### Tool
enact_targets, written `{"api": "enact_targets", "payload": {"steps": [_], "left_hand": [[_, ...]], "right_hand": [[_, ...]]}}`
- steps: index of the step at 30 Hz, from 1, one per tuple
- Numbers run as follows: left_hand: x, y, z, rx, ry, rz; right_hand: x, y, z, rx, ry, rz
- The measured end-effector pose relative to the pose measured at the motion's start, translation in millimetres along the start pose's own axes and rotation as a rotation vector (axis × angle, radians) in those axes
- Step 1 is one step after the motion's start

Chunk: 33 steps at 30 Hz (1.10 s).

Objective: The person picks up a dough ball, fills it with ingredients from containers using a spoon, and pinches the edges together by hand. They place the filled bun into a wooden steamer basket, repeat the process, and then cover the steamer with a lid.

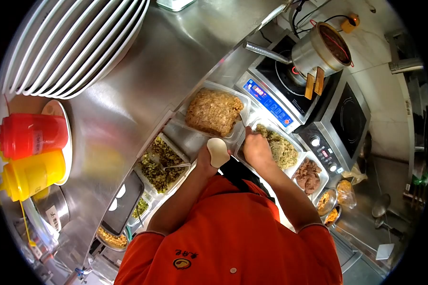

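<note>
My left hand (206, 163) is closed around the edge of a pale, oval dough wrapper (218, 152), which lies across its palm and fingers. My right hand (257, 146) grips the thin metal handle of a spoon (242, 118). Its far end reaches to the edge of the brown minced filling (211, 111) in a clear plastic tub (244, 100). Close beside my right hand is a tub of greenish filling (283, 148). Left of my left hand, chopped dark green vegetables (159, 166) fill another tub with a spoon in it.
A steaming-type metal pot (314, 54) stands on an induction cooker (271, 102); a second cooker (348, 114) is beside it. Reddish-brown filling (307, 175) sits at right. Stacked white plates (76, 45), red (35, 135) and yellow (35, 173) squeeze bottles occupy the steel counter (128, 95).
</note>
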<state>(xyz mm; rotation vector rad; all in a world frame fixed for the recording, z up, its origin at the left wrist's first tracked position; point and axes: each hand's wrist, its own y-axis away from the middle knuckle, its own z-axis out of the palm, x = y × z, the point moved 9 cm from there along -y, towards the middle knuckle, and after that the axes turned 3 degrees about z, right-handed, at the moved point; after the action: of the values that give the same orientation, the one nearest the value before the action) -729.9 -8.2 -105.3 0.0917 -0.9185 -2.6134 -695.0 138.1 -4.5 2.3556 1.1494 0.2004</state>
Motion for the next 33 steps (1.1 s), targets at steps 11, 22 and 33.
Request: {"api": "enact_targets", "payload": {"steps": [11,22,33], "left_hand": [[1.0,0.2,-6.7,0.069,0.025,-0.025],[-0.7,-5.3,-8.7,0.072,-0.007,-0.047],[-4.7,-1.7,-12.5,0.109,0.024,-0.065]], "right_hand": [[-18.5,-24.5,-18.8,0.314,0.170,-0.184],[-18.4,6.6,0.5,0.174,-0.008,-0.208],[11.3,18.9,-32.6,0.205,-0.517,-0.162]]}}
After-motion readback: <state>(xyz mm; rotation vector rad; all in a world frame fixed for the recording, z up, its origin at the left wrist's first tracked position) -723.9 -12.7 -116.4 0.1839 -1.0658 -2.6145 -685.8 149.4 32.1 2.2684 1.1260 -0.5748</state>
